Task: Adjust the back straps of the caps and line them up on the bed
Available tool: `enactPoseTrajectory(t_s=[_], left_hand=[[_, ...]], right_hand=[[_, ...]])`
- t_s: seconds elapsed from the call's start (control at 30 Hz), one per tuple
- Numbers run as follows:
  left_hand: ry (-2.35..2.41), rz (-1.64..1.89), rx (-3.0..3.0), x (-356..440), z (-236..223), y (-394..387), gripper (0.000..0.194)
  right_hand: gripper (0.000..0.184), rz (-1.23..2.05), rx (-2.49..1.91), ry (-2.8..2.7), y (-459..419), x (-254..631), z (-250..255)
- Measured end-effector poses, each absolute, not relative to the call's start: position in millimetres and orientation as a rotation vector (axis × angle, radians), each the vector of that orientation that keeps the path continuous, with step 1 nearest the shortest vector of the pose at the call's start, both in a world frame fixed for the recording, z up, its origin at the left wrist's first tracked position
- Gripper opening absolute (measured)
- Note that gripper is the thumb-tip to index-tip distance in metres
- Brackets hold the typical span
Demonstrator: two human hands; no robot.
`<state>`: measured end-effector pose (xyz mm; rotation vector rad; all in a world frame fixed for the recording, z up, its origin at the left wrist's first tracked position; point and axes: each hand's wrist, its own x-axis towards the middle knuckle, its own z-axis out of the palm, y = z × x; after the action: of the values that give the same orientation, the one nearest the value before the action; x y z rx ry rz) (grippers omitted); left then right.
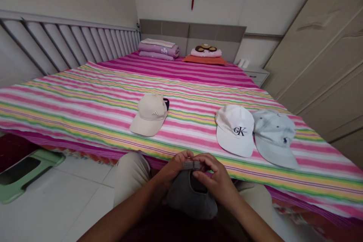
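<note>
Pinching back strap (191,165) of dark grey baseball cap (190,198) at lower centre of frame, left hand (176,167) and right hand (213,177) equally near, fingers closed on strap from either side; strap lies crosswise between hands, crown hanging below.

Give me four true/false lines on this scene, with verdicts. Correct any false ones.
1. The left hand and right hand both hold a dark gray cap at its back strap. True.
2. The white cap lies beside the pale blue cap. True.
3. The beige cap is on the floor. False: it lies on the striped bedsheet.
4. The green stool is on the bed. False: it is on the tiled floor.
</note>
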<state>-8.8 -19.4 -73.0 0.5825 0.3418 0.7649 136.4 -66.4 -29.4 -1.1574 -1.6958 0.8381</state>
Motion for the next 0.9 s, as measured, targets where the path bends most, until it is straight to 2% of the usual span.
enactPoseTrajectory(t_s=[0.63,0.9], left_hand=[[0.379,0.835,0.577,-9.5,-74.8,-20.5,0.041],[0.3,0.814,0.591,-10.8,-76.9,-21.8,0.027]], right_hand=[[0.02,0.803,-1.131,-1.544,-68.7,119.9,-42.1],[0.011,0.86,-1.171,-1.577,-67.9,121.7,-41.6]])
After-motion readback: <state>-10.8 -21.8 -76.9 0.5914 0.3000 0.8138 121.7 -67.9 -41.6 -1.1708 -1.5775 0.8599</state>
